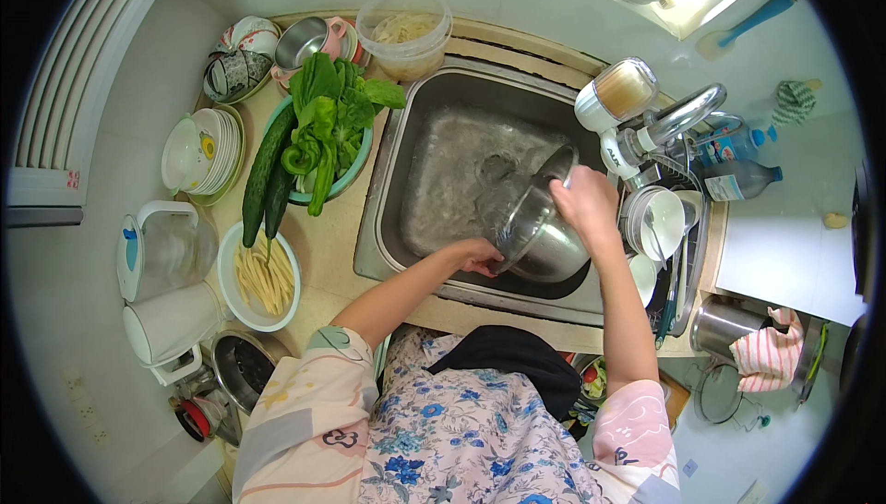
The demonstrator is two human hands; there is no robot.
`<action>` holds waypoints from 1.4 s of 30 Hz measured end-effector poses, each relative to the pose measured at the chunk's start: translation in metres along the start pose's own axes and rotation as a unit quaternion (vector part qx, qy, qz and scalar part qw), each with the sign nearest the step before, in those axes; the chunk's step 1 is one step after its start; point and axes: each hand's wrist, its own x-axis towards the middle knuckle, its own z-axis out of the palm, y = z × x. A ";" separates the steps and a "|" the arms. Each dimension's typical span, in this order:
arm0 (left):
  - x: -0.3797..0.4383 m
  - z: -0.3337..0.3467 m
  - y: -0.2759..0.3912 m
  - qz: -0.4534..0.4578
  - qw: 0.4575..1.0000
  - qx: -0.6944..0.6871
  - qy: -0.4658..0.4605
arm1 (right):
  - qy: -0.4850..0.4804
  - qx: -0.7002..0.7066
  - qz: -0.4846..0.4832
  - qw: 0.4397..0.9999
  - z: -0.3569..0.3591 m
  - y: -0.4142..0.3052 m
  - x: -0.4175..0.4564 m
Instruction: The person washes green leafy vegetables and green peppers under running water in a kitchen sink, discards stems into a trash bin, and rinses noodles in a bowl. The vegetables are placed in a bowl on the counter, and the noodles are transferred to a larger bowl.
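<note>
Both hands grip a stainless steel bowl (557, 248), tilted on its side over the stainless steel sink (450, 220). My left hand (479, 256) holds the rim at the lower left. At the upper right of the rim is my right hand (588, 203), fingers wrapped over the edge. Clear water (502, 206) runs from the bowl's mouth onto the sink floor and ripples near the drain (495, 167). The bowl's inside is partly hidden by its angle.
Left of the sink stand a teal basin (360, 165) of leafy greens (325, 102), cucumbers (266, 172), and a white bowl (225, 268) of cut strips. A faucet (685, 116) with a filter (623, 88) rises at the right, beside a dish rack (699, 275) holding bowls (661, 220).
</note>
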 end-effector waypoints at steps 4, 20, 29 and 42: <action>-0.011 0.014 0.004 -0.008 0.993 -0.061 -0.105 | 0.024 -0.098 -0.036 0.994 -0.002 -0.052 0.015; -0.094 -0.014 -0.022 0.152 0.904 -0.399 -0.036 | -0.014 -0.085 -0.064 0.994 -0.038 -0.069 0.033; -0.158 -0.022 -0.017 0.236 0.922 -0.255 0.168 | -0.128 0.398 0.015 0.908 -0.002 -0.092 0.111; -0.168 -0.013 -0.023 0.335 0.895 -0.183 0.230 | -0.238 0.738 0.077 0.626 0.066 -0.179 0.228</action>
